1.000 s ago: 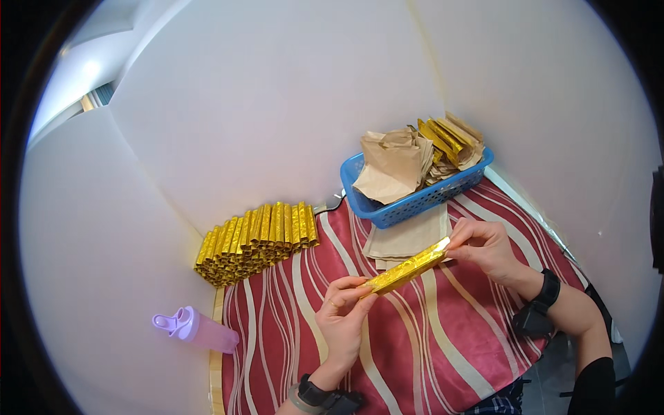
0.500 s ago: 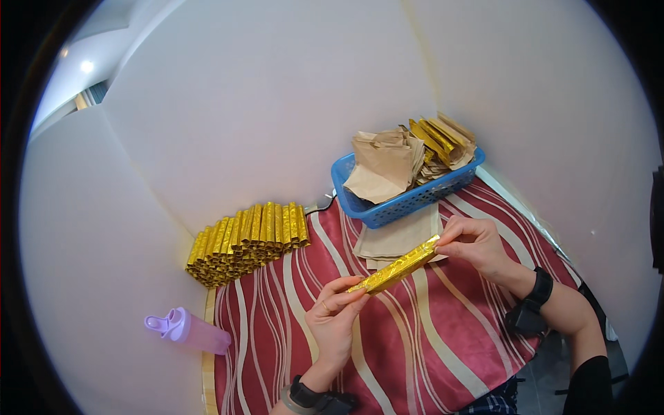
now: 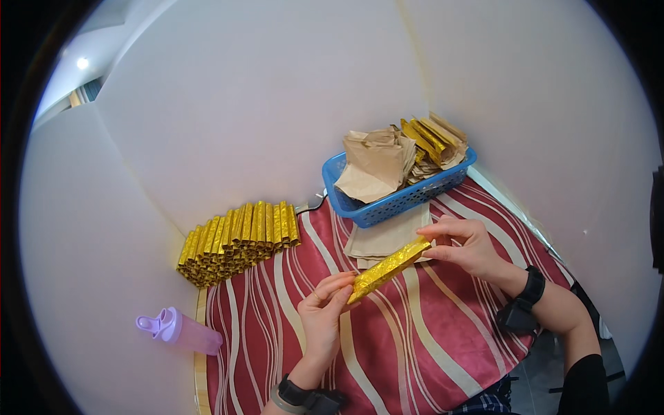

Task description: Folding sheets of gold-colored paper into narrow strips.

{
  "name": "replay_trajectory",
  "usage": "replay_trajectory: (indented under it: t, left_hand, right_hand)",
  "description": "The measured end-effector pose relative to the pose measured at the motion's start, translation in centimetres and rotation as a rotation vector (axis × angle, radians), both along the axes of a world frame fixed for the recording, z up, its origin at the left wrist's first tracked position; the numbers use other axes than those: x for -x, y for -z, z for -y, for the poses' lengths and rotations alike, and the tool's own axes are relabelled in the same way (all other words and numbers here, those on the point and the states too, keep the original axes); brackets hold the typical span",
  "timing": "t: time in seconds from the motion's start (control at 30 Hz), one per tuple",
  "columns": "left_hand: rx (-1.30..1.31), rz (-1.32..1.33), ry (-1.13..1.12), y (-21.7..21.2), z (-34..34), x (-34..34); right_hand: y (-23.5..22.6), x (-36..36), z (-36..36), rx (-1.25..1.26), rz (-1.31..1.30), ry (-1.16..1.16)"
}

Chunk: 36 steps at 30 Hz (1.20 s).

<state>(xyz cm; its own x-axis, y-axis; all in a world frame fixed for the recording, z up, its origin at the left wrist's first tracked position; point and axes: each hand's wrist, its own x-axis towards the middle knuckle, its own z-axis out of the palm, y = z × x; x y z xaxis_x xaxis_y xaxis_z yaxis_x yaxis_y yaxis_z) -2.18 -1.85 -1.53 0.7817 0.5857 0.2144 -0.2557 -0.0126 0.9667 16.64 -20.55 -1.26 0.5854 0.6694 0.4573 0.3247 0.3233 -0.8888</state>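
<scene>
Between my two hands, above the cloth, is a folded strip of gold foil paper (image 3: 389,270), slanting up to the right. My left hand (image 3: 324,308) pinches its lower left end between thumb and fingers. At the upper right end, my right hand (image 3: 462,243) grips it the same way. Under and behind the strip lies a stack of beige paper sheets (image 3: 387,234) on the cloth. To the left stands a neat pile of gold folded paper tubes (image 3: 238,238), several layers high.
A blue plastic basket (image 3: 408,198) at the back holds brown paper sheets (image 3: 373,162) and gold foil papers (image 3: 425,138). A purple bottle (image 3: 181,330) is at the left edge of the table, which has a red striped cloth (image 3: 415,346). White walls (image 3: 277,104) close in behind.
The gold strip has turned in my fingers, showing a broader, flatter face. Both hands keep their hold at the ends. The whole view has shifted slightly.
</scene>
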Motion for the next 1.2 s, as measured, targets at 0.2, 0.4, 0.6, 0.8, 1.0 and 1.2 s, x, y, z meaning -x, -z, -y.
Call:
replay_trajectory:
  t: [0.2, 0.4, 0.6, 0.8, 1.0, 1.2]
  left_hand:
    - [-0.101, 0.053, 0.051, -0.1, 0.3, 0.1]
    - [-0.217, 0.042, 0.069, 0.3, 0.1, 0.2]
    - [-0.028, -0.126, 0.038, -0.1, -0.1, -0.1]
    - [0.166, -0.177, 0.052, 0.1, -0.6, 0.0]
    - [0.192, -0.143, 0.034, 0.6, -1.8, -0.2]
    - [0.173, 0.133, -0.346, -0.3, -8.7, 0.4]
  right_hand:
    - [0.3, -0.1, -0.1, -0.042, 0.086, 0.021]
    - [0.4, -0.1, -0.2, -0.038, 0.049, 0.025]
    - [0.4, -0.4, -0.1, 0.108, -0.097, 0.015]
    - [-0.1, 0.1, -0.2, 0.062, -0.094, -0.027]
    - [0.0, 0.1, 0.1, 0.027, -0.176, 0.090]
    - [0.9, -0.1, -0.2, 0.094, -0.152, 0.030]
